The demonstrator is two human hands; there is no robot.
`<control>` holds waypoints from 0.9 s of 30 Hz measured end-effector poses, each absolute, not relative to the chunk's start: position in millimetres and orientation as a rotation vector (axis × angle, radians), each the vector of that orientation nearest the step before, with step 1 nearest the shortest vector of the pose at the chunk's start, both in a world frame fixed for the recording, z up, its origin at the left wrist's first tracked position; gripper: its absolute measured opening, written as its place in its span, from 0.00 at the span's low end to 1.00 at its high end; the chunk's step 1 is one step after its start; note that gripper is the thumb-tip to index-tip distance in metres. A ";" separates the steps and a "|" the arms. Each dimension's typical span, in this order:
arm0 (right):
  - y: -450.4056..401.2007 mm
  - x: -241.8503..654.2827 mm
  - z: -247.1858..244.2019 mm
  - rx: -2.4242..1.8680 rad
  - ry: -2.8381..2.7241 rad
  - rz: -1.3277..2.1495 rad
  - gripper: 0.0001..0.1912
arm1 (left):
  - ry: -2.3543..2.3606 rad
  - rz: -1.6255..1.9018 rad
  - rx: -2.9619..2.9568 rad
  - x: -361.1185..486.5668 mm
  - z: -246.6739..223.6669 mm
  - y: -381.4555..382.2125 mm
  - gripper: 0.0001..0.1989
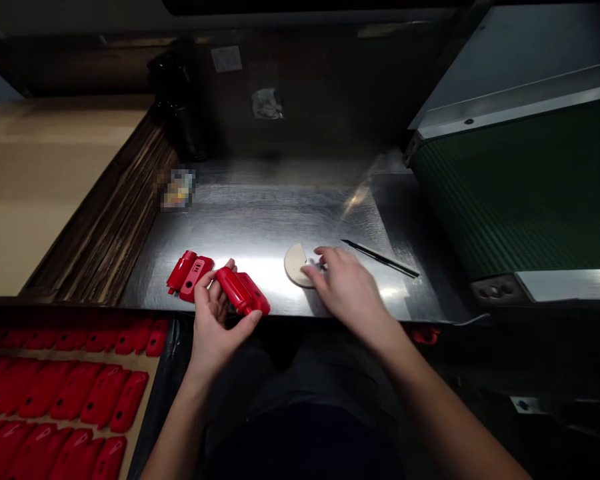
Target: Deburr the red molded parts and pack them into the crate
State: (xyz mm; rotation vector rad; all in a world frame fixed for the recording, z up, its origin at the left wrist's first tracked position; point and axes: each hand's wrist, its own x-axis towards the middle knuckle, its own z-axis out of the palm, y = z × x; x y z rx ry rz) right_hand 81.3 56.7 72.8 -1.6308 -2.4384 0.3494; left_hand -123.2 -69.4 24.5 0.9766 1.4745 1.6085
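My left hand (217,320) is wrapped round a red plastic part (243,290) with a rounded cylinder side, held at the table's front edge. Just left of it, another red part (193,275) with a dark round hole lies on the metal table. My right hand (343,280) has its thumb and fingers curled at the right side of a pale round disc (296,265) on the table. Between those fingertips is something small and whitish, too blurred to name. A thin black pointed tool (380,259) lies right of my right hand.
Rows of red parts (70,393) fill a box at lower left. Stacked brown cardboard sheets (55,180) stand on the left. A green ribbed conveyor belt (525,193) is on the right. A black object (180,107) stands at the back left.
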 end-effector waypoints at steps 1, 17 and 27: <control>52.8 71.5 73.0 -1.685 -2.464 0.414 0.25 | 1.495 1.619 0.997 -124.6 21.7 -61.9 0.42; -3.9 44.2 71.2 -1.538 -2.123 1.300 0.12 | 1.598 1.507 1.071 -127.7 22.2 -48.4 0.41; -10.4 40.9 66.9 -1.617 -2.073 1.278 0.12 | 1.650 1.473 1.094 -127.1 25.2 -48.3 0.40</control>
